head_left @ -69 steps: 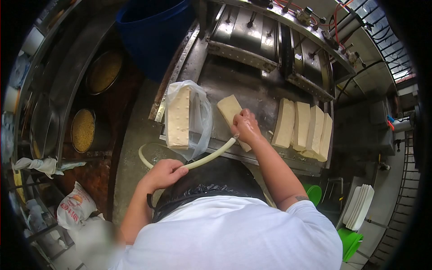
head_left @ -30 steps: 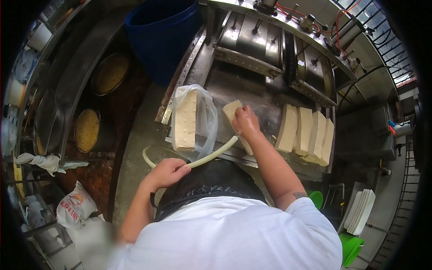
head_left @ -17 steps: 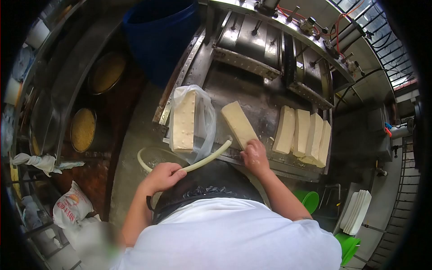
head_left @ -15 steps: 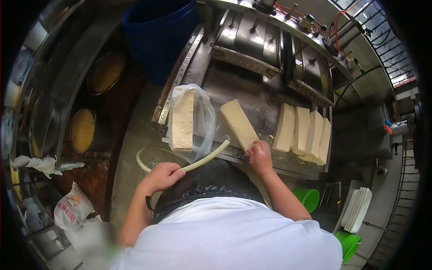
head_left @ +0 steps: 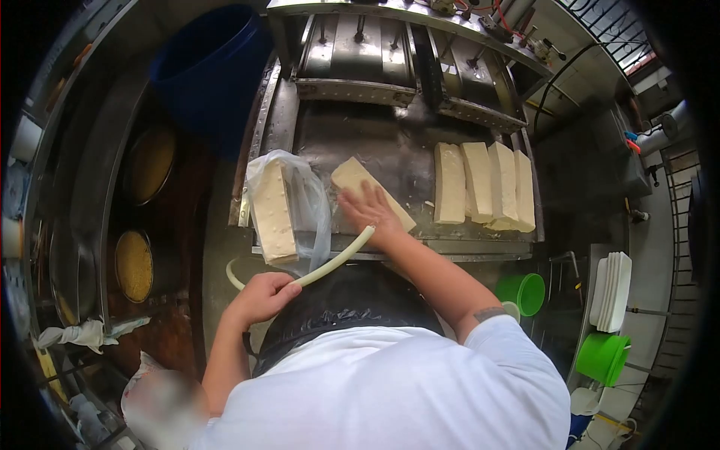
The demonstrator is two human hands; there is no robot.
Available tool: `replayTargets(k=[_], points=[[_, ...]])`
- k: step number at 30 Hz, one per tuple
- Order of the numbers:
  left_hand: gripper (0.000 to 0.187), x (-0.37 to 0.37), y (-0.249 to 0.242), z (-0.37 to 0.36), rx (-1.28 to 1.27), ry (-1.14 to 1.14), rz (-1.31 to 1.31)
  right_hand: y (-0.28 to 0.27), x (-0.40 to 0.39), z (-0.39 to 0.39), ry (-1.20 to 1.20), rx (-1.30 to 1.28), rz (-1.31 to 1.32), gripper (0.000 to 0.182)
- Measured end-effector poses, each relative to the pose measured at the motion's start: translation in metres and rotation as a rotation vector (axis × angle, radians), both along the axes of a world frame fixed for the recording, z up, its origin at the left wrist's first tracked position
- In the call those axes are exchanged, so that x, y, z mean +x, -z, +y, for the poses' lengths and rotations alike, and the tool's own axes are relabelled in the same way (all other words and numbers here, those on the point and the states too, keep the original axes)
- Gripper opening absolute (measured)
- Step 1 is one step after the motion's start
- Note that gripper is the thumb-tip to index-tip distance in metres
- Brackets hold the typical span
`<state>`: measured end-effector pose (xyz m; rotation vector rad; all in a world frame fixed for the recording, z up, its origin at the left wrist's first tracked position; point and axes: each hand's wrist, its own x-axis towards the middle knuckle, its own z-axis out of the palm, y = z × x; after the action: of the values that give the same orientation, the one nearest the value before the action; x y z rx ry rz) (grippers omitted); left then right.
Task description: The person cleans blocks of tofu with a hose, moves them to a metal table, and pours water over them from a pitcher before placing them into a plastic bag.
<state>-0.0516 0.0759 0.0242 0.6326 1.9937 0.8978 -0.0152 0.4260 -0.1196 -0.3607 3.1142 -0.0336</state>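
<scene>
My left hand (head_left: 262,296) is closed around a pale, flexible hose (head_left: 336,262), whose free end points up and to the right. Fingers spread, my right hand (head_left: 373,216) lies on a slanting block of tofu (head_left: 349,174) and covers its middle. The hose's open end is close to my right wrist. Left of that block, another tofu block (head_left: 274,214) lies partly in a clear plastic bag (head_left: 313,196). On the right, several long tofu blocks (head_left: 475,181) stand side by side on the wet metal table (head_left: 390,139).
Perforated metal press plates (head_left: 356,91) border the table's far side. A big blue barrel (head_left: 206,75) stands at the far left, with round containers of yellowish contents (head_left: 135,266) below it. Green buckets (head_left: 521,294) and a stack of white trays (head_left: 611,291) are at the right.
My right hand has gone from gripping the near end of the slanting tofu block to lying flat across it. The camera view has shifted. My left hand still holds the hose.
</scene>
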Motion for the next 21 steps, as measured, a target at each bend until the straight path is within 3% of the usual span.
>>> replayTargets(k=[2,3,5,9,11,12,14,15,18,20,21], points=[[0.037,0.001,0.002,-0.002,-0.029,-0.010,-0.022,-0.020,0.026,0.017,0.364,-0.367,0.003,0.083],[0.037,0.002,0.003,-0.004,-0.029,-0.014,-0.020,-0.018,0.044,0.019,0.353,-0.366,0.000,0.083],[0.037,0.004,0.006,-0.007,-0.028,-0.037,-0.015,-0.013,0.071,0.020,0.625,-0.259,-0.069,0.094],[0.038,0.006,0.011,-0.010,-0.016,-0.029,-0.008,-0.027,0.058,0.019,0.613,-0.357,-0.109,0.103],[0.039,0.003,0.011,-0.011,-0.014,-0.012,0.007,-0.041,0.046,0.016,0.628,-0.733,-0.293,0.099],[0.036,0.001,0.009,-0.011,-0.024,-0.030,-0.017,-0.041,0.044,0.013,0.633,-0.734,-0.285,0.099],[0.034,-0.004,0.006,-0.007,-0.035,-0.039,-0.037,-0.041,0.041,0.006,0.646,-1.693,-0.308,0.088],[0.034,-0.005,0.005,-0.005,-0.030,-0.037,-0.008,-0.041,0.041,0.005,0.649,-1.760,-0.262,0.074],[0.034,-0.005,0.002,-0.001,-0.013,-0.023,0.026,-0.038,0.051,0.021,0.710,-1.964,-0.316,0.072],[0.034,-0.006,0.001,0.000,0.001,-0.018,0.032,-0.002,0.048,0.036,0.744,-1.872,-0.221,0.065],[0.034,-0.005,0.001,0.000,0.007,-0.025,0.020,-0.004,0.044,0.042,0.685,-1.260,-0.139,0.061]])
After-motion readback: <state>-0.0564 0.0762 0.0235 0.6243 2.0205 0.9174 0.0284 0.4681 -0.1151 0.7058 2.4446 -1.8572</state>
